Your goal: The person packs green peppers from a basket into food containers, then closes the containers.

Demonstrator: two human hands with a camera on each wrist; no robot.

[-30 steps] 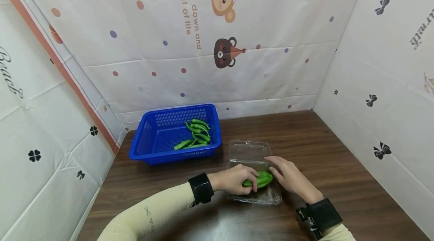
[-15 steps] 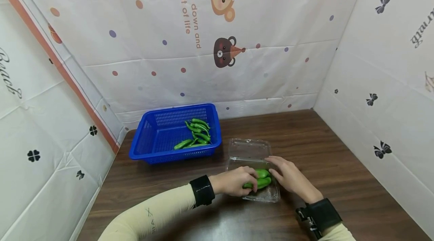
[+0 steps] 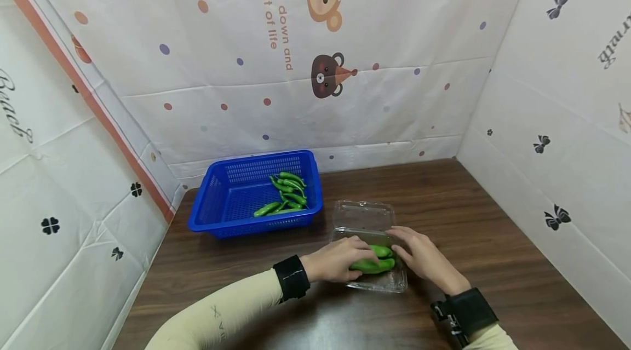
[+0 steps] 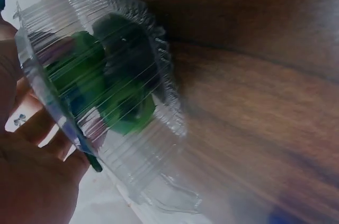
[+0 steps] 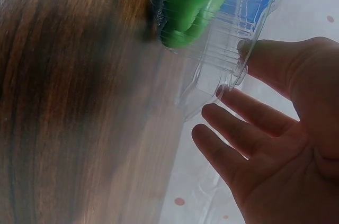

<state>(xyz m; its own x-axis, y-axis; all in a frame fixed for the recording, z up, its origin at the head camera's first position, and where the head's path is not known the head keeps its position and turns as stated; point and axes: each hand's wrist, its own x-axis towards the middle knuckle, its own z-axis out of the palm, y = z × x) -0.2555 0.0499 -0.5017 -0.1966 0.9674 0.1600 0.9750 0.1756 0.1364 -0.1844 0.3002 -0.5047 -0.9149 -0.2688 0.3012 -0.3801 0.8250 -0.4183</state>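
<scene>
A clear plastic clamshell box (image 3: 377,286) lies with its lid (image 3: 363,215) folded back. Two green peppers (image 3: 377,266) show side by side inside it. Over their left ends is my left hand (image 3: 340,258), fingers spread across the peppers and thumb low on the near side. In the left wrist view its fingers (image 4: 37,126) reach behind the box's ribbed wall. My right hand (image 3: 425,258) pinches the box's right edge near the hinge between thumb and forefinger. Its other fingers (image 5: 225,152) extend free in the right wrist view.
A blue plastic basket (image 3: 231,176) stands back left on the brown wooden table (image 3: 419,191), with several thin green chillies (image 3: 291,188) gathered at its right side. Printed white sheets (image 3: 217,65) stand behind and at both sides.
The left hand's fingers have loosened from a pepper and spread over the pair; a second pepper has come into sight behind it. The right hand has stayed in place.
</scene>
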